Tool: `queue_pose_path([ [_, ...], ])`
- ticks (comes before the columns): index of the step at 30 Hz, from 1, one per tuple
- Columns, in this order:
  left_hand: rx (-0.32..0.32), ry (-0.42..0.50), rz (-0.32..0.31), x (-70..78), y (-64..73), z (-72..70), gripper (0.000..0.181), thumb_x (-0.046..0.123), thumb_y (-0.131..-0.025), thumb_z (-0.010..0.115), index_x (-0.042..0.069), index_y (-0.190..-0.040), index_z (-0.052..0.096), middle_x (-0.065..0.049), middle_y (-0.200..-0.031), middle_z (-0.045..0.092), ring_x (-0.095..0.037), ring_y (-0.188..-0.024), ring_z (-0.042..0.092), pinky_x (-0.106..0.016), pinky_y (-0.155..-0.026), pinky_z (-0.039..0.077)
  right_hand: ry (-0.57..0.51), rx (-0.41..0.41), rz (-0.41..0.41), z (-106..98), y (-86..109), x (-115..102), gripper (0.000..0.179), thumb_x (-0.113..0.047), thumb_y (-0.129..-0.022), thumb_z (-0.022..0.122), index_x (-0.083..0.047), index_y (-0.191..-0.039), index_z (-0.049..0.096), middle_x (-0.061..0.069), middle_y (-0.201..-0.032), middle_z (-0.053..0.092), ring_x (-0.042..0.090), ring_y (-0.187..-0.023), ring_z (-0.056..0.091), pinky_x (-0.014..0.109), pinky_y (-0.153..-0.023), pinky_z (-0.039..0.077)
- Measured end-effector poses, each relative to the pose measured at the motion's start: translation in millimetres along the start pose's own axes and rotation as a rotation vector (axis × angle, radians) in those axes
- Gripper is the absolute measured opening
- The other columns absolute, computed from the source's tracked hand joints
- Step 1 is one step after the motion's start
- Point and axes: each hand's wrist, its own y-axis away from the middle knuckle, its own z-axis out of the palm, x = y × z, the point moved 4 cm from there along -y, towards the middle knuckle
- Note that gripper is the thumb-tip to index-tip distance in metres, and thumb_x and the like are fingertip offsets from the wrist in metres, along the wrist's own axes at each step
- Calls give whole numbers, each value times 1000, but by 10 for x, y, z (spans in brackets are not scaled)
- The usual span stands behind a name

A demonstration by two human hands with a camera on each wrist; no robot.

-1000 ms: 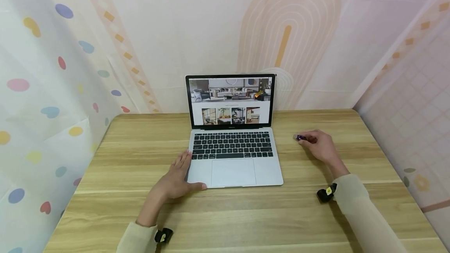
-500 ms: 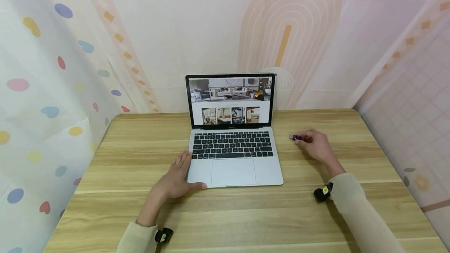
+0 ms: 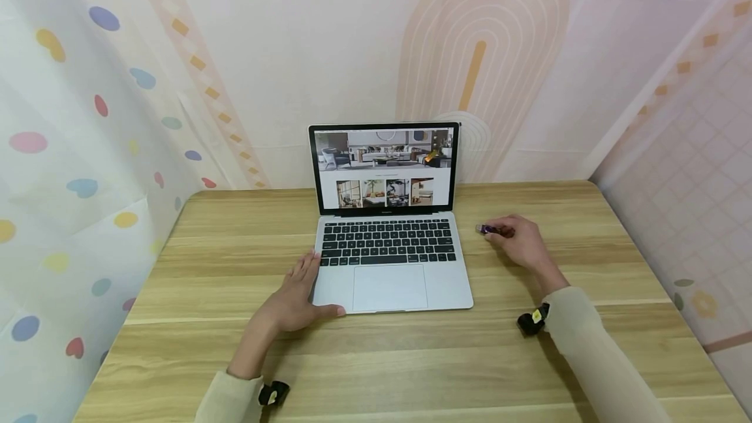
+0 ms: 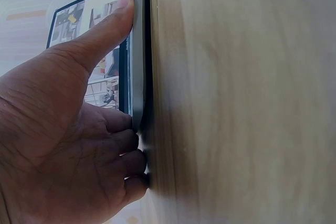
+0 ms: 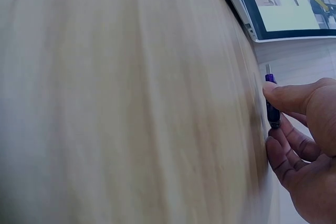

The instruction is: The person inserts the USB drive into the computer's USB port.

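Observation:
An open silver laptop (image 3: pixel 390 289) stands on the wooden table, its screen lit with pictures of furnished rooms. My left hand (image 3: pixel 292 302) lies against its front left corner, fingers along the left side and thumb at the front edge. In the left wrist view, the thumb of the left hand (image 4: pixel 58 129) touches the laptop's edge. To the right of the laptop, my right hand (image 3: pixel 521 243) pinches a small dark purple USB stick (image 5: pixel 271 103) between thumb and fingers. The stick's metal plug points left, toward the laptop's right side, with a small gap between them.
The wooden table (image 3: pixel 399 364) spreads out on all sides of the laptop. Behind it hangs a pale patterned cloth (image 3: pixel 329 51), and a dotted cloth (image 3: pixel 70 214) borders the left side. Black wrist cameras sit at both sleeves.
My right hand has slid left with the USB stick, bringing its plug closer to the laptop's right side. The left hand and the laptop have stayed in place.

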Motion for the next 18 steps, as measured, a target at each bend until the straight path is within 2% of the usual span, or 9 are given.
queue_pose_path([
  [12,1,-3,7,0,-5,-5,126,63,-82,77,-4,-163,7,-22,-172,0,-44,-160,0,-62,-129,8,8,-9,-6,60,-49,-45,29,-15,-96,73,-1,-121,74,20,-114,68,29,-97,64,31,-80,52],
  [18,-3,4,6,12,1,-10,125,62,-83,77,-4,-163,7,-23,-172,0,-45,-159,0,-63,-128,8,8,-21,-16,100,-66,-76,28,-13,-95,72,-1,-121,74,21,-115,67,31,-99,65,37,-85,55],
])
